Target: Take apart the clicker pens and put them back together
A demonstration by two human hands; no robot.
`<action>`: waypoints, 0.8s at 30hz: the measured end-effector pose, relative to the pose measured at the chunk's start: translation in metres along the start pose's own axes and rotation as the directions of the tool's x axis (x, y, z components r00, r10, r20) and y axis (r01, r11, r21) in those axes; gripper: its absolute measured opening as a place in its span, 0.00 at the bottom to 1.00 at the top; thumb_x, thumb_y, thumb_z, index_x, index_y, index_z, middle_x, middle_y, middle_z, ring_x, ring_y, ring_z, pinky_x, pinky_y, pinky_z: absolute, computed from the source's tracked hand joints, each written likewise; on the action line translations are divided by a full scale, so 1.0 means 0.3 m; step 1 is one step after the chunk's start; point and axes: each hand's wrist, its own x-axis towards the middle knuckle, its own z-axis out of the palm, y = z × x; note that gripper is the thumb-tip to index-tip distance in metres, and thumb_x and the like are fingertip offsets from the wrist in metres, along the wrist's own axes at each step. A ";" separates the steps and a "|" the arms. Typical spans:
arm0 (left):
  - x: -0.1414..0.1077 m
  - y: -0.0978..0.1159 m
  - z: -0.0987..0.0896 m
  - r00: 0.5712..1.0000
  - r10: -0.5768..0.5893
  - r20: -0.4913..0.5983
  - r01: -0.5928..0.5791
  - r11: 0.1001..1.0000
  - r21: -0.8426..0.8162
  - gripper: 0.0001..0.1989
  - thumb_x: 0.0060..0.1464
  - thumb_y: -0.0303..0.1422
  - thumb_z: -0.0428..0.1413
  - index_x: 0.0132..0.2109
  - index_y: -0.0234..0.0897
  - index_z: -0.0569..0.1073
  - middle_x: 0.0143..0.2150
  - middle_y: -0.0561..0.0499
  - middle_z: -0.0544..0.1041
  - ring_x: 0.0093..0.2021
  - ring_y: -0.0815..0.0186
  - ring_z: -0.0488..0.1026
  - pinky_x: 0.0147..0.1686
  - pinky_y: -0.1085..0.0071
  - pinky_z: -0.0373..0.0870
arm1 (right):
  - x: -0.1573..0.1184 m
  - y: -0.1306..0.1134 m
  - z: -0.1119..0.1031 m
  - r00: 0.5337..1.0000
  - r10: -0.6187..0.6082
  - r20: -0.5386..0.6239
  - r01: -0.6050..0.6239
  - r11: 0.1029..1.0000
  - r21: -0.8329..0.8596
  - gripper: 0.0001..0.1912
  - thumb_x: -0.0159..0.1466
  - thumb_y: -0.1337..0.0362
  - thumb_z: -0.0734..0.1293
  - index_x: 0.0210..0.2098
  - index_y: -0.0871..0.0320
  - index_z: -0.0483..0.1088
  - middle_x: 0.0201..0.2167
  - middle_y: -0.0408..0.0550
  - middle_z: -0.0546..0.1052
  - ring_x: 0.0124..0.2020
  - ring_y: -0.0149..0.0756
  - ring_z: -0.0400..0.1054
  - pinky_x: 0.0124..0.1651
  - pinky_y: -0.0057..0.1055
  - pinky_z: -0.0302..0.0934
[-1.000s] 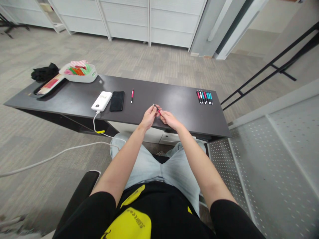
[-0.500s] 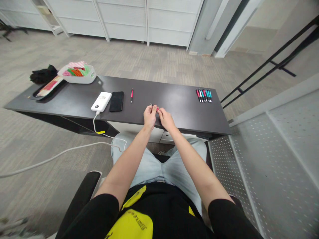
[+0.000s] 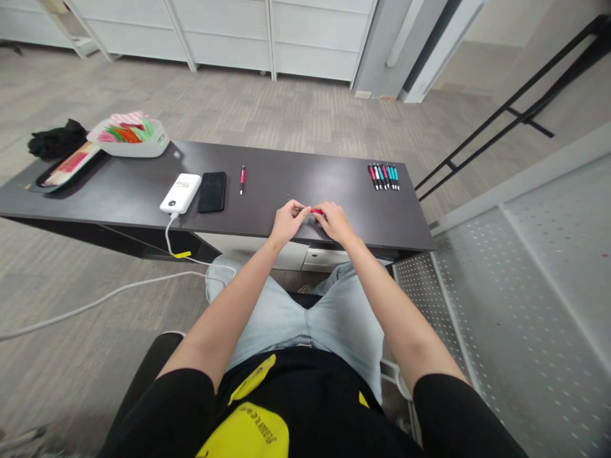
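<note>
Over the near part of the dark desk, both my hands work on a red pen (image 3: 316,211) lying sideways between them. My left hand (image 3: 286,221) pinches its left end, where a thin dark piece shows at the fingertips. Closed round the red barrel from the other side is my right hand (image 3: 335,222), hiding the rest of it. Whether the pen is in one piece or parted, I cannot tell. A tiny speck-like thing (image 3: 287,196) lies just beyond my left hand. Farther left, a red and black pen (image 3: 242,180) lies alone on the desk.
At the right of the desk (image 3: 267,156) several red, white and teal pens (image 3: 383,177) lie in a row. To the left are a black phone (image 3: 212,191), a white power bank (image 3: 181,193) with a cable, a white basket (image 3: 138,148), a black tray (image 3: 71,172) and black cloth (image 3: 57,138).
My hands have moved slightly apart, and the pen between them now lies more level, with more red showing. The view has shifted a little to the right.
</note>
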 end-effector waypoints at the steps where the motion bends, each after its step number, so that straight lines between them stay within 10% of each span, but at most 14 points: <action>1: 0.012 0.007 -0.012 1.000 0.010 0.028 -0.011 0.999 0.046 0.17 0.61 0.41 0.81 0.35 0.49 0.80 0.26 0.57 0.79 0.29 0.60 0.76 0.38 0.62 0.72 | -0.002 0.006 -0.002 1.000 0.006 -0.003 -0.006 1.000 -0.007 0.08 0.85 0.59 0.69 0.52 0.45 0.82 0.60 0.59 0.91 0.65 0.65 0.83 0.71 0.61 0.71; 13: 0.033 0.027 -0.072 0.991 0.066 0.120 -0.097 0.957 0.272 0.04 0.70 0.32 0.69 0.49 0.49 0.87 0.45 0.53 0.89 0.32 0.61 0.81 0.43 0.61 0.79 | -0.006 0.018 0.006 0.999 0.043 -0.017 -0.044 0.997 -0.061 0.17 0.90 0.57 0.62 0.58 0.46 0.85 0.63 0.58 0.91 0.68 0.61 0.84 0.72 0.57 0.73; 24: 0.028 0.029 -0.066 0.988 0.125 0.089 -0.150 0.904 0.401 0.17 0.77 0.38 0.65 0.35 0.49 0.75 0.33 0.51 0.81 0.36 0.54 0.78 0.45 0.57 0.73 | -0.014 0.022 0.012 0.999 0.028 -0.037 -0.028 0.999 -0.020 0.13 0.87 0.55 0.66 0.60 0.46 0.83 0.62 0.58 0.91 0.64 0.63 0.85 0.70 0.61 0.73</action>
